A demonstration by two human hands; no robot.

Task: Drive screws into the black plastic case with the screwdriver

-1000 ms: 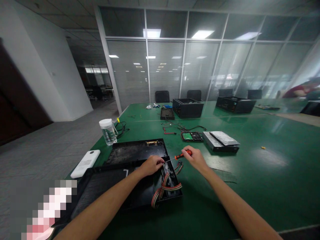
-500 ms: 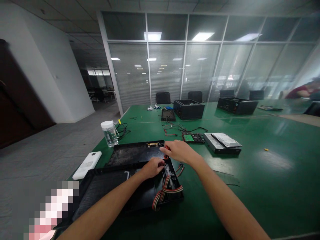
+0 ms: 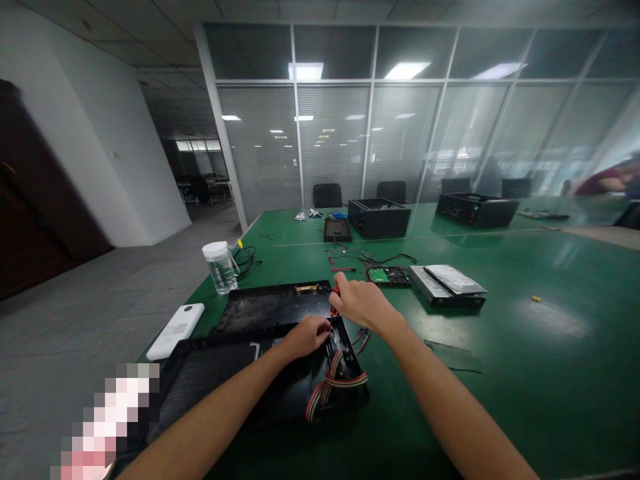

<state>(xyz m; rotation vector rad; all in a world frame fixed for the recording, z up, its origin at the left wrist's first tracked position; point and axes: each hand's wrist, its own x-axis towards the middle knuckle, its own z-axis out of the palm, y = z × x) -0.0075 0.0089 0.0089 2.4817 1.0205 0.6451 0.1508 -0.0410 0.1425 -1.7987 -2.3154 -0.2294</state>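
Observation:
My right hand (image 3: 357, 301) is closed round the red handle of a screwdriver (image 3: 335, 301), held upright over the far right corner of a black computer case panel (image 3: 210, 373). Just below it, my left hand (image 3: 307, 335) has its fingers pinched together at the panel's edge; what lies between the fingertips is hidden. A striped bundle of thin wires (image 3: 333, 381) hangs looped over the panel's right end, and more thin leads (image 3: 361, 339) stick out beside it. Behind lies a second black panel (image 3: 270, 308), with a brass-coloured strip (image 3: 306, 289) at its far edge.
A water bottle (image 3: 220, 268) and a white power bank-like block (image 3: 176, 331) stand left. Farther back are a hard drive (image 3: 389, 276), an optical drive (image 3: 435, 293) with a silver drive on top, loose cables (image 3: 343, 268) and two black cases (image 3: 379, 219). A person (image 3: 613, 180) sits far right.
My right hand has lifted and turned slightly on the screwdriver, its fingers now more tightly curled. My left hand stays at the panel's edge.

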